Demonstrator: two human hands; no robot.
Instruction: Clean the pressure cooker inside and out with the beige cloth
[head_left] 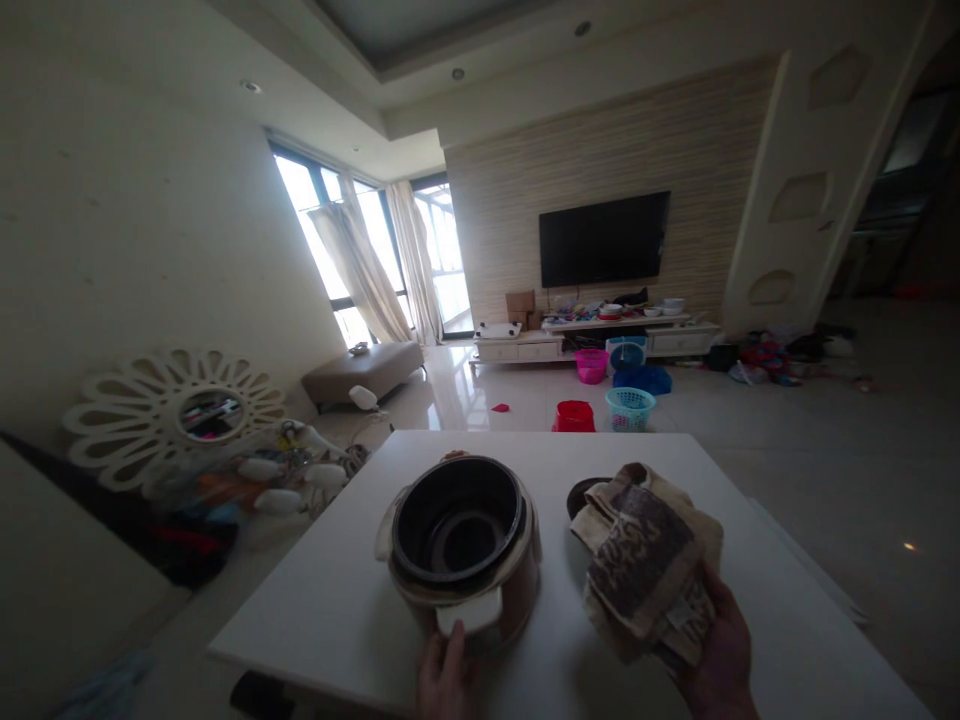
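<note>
An electric cooker [517, 600] stands upright on the white table with no lid on it. Its black inner pot [457, 480] sits inside and looks empty. My left hand [448, 672] is closed at the cooker's pale front handle [471, 610], with a fingertip against its edge; the other fingers are partly hidden. My right hand [720, 650] grips a folded beige-and-brown towel [649, 550], holding it over the table to the right of the cooker. Behind the towel a dark round rim [585, 495] shows, mostly covered; its kind I cannot make out.
The white table [315, 600] extends around the cooker. Beyond it on the floor are a red bucket [574, 416], a light-blue basket [630, 408] and a pink basket [592, 366]. A flower-shaped mirror [169, 405] and piled items lie left. A cluttered TV cabinet [517, 350] lines the wall.
</note>
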